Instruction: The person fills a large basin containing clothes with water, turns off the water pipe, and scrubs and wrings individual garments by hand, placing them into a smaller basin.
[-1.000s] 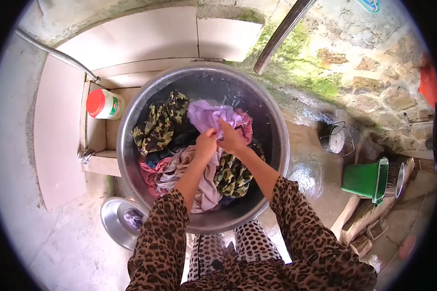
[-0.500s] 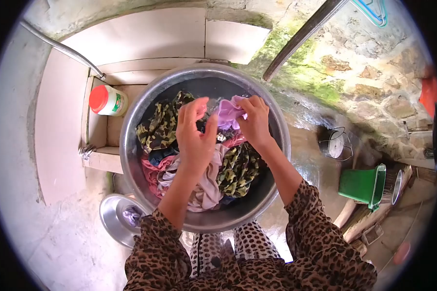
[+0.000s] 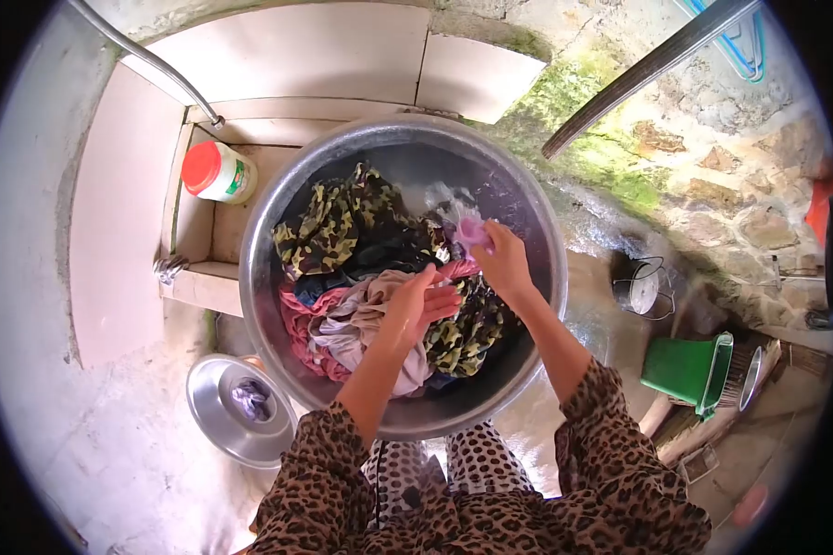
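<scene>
The right hand (image 3: 503,263) pinches a purple cloth (image 3: 473,232) inside the big metal basin (image 3: 257,319); the left hand (image 3: 416,310) holds nothing, its fingers loosely open above the pile, near a beige cloth (image 3: 379,301); camouflage cloth (image 3: 319,227) lies at the basin's left side, with more below the right hand; pink cloth (image 3: 307,333) sits at the lower left; a red-lidded tub (image 3: 220,173) stands in a tiled recess (image 3: 231,229); a metal bowl (image 3: 215,407) holding a small cloth (image 3: 251,399) is just beside the basin; a green bin (image 3: 680,367) is well apart, at right.
</scene>
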A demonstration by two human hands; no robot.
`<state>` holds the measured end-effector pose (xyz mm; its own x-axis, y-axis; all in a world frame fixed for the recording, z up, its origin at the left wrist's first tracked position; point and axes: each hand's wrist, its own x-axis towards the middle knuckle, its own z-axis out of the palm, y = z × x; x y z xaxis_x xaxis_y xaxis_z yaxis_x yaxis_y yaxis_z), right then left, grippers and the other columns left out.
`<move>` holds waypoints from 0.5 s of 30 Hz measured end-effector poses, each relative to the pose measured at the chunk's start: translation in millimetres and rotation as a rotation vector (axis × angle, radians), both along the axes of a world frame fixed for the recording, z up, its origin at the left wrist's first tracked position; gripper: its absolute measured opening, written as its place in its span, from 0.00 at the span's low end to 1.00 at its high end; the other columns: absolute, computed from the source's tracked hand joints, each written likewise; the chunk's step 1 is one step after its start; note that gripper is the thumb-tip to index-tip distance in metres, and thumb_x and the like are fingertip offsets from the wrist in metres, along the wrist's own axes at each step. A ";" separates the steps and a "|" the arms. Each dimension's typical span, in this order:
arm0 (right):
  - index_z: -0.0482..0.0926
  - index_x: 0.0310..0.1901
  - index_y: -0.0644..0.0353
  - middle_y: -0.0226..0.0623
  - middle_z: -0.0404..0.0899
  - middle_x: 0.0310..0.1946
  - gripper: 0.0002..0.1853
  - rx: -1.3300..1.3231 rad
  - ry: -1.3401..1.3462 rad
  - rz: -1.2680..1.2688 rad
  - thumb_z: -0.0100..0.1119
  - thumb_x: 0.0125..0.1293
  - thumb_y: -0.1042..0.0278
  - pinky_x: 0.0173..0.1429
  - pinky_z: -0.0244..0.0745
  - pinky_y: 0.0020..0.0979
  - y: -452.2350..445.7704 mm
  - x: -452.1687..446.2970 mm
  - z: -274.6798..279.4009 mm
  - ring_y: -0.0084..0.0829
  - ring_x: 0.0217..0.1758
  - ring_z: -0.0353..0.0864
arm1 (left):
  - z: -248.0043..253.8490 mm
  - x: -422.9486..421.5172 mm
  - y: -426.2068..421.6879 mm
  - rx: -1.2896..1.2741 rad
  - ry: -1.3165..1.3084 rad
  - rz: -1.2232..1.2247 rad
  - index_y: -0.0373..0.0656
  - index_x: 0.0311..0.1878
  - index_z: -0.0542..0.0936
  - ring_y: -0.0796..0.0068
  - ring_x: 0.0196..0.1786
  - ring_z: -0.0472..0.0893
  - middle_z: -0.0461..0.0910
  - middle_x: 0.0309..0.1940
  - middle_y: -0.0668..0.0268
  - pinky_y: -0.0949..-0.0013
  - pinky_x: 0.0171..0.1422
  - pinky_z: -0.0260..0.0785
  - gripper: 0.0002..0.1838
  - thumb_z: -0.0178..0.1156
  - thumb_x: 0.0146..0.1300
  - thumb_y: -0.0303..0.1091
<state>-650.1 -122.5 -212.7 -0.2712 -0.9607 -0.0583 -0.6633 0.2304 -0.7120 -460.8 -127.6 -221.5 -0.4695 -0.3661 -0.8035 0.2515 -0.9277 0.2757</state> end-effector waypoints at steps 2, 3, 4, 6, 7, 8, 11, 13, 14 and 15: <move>0.78 0.45 0.63 0.43 0.77 0.31 0.17 -0.023 -0.221 0.066 0.65 0.50 0.72 0.44 0.70 0.31 14.8 13.5 59.8 0.36 0.37 0.76 | 14.5 -13.4 -14.0 0.187 0.163 0.047 0.42 0.52 0.74 0.63 0.39 0.82 0.79 0.42 0.57 0.63 0.47 0.79 0.25 0.56 0.66 0.55; 0.79 0.45 0.63 0.40 0.75 0.30 0.18 -0.061 -0.285 0.133 0.67 0.50 0.72 0.43 0.69 0.29 24.7 19.1 79.5 0.34 0.36 0.75 | 19.2 -18.2 -18.7 0.280 0.242 0.068 0.40 0.52 0.73 0.62 0.38 0.82 0.78 0.43 0.57 0.62 0.46 0.79 0.27 0.55 0.66 0.56; 0.79 0.44 0.63 0.39 0.75 0.31 0.18 -0.010 -0.408 0.154 0.69 0.50 0.72 0.43 0.69 0.29 32.3 29.4 106.8 0.32 0.37 0.75 | 21.9 -22.4 -21.3 0.237 0.277 0.107 0.41 0.51 0.73 0.62 0.37 0.82 0.78 0.41 0.58 0.61 0.46 0.79 0.26 0.55 0.66 0.56; 0.80 0.41 0.63 0.36 0.76 0.31 0.16 0.023 -0.500 0.252 0.72 0.50 0.71 0.43 0.68 0.29 45.4 45.3 142.9 0.28 0.38 0.74 | 23.7 -28.8 -23.9 0.148 0.347 0.183 0.43 0.49 0.74 0.62 0.35 0.82 0.78 0.37 0.60 0.60 0.46 0.79 0.25 0.53 0.67 0.57; 0.80 0.39 0.64 0.35 0.76 0.31 0.16 0.004 -0.468 0.328 0.73 0.50 0.70 0.43 0.68 0.29 51.8 49.6 153.2 0.26 0.38 0.74 | -14.7 -25.6 -22.9 0.142 0.376 0.114 0.42 0.53 0.74 0.61 0.39 0.83 0.80 0.38 0.54 0.63 0.44 0.79 0.25 0.55 0.66 0.55; 0.80 0.38 0.64 0.34 0.76 0.31 0.15 -0.013 -0.436 0.404 0.74 0.50 0.70 0.42 0.68 0.29 56.1 51.5 159.6 0.24 0.38 0.73 | -34.2 -25.9 -19.8 0.140 0.384 0.060 0.43 0.50 0.74 0.63 0.36 0.82 0.79 0.34 0.57 0.64 0.44 0.78 0.23 0.54 0.67 0.55; 0.79 0.34 0.63 0.29 0.76 0.30 0.10 0.140 -0.520 0.270 0.71 0.51 0.74 0.43 0.69 0.26 55.9 44.0 158.2 0.21 0.40 0.73 | -36.0 -18.7 -7.1 0.087 0.356 -0.060 0.43 0.48 0.75 0.68 0.34 0.81 0.77 0.31 0.62 0.66 0.45 0.78 0.21 0.52 0.69 0.53; 0.78 0.40 0.61 0.27 0.76 0.30 0.12 0.002 -0.466 0.108 0.67 0.53 0.79 0.43 0.70 0.26 37.2 36.9 153.4 0.20 0.37 0.75 | -3.8 -17.1 1.3 0.055 0.386 0.015 0.42 0.53 0.75 0.68 0.39 0.82 0.80 0.39 0.61 0.67 0.46 0.78 0.22 0.54 0.68 0.51; 0.76 0.43 0.61 0.28 0.77 0.32 0.14 0.047 -0.531 -0.007 0.65 0.54 0.80 0.42 0.71 0.27 25.4 28.1 137.8 0.20 0.37 0.75 | 13.0 -17.3 5.4 0.075 0.451 0.106 0.42 0.54 0.74 0.69 0.40 0.83 0.81 0.42 0.61 0.67 0.46 0.79 0.23 0.56 0.67 0.50; 0.75 0.46 0.61 0.28 0.77 0.34 0.16 0.089 -0.593 -0.122 0.64 0.55 0.82 0.42 0.72 0.29 16.3 18.2 112.3 0.20 0.38 0.76 | 63.8 -13.4 -0.3 0.066 0.426 0.103 0.42 0.58 0.73 0.69 0.45 0.82 0.80 0.46 0.61 0.66 0.47 0.78 0.26 0.59 0.65 0.52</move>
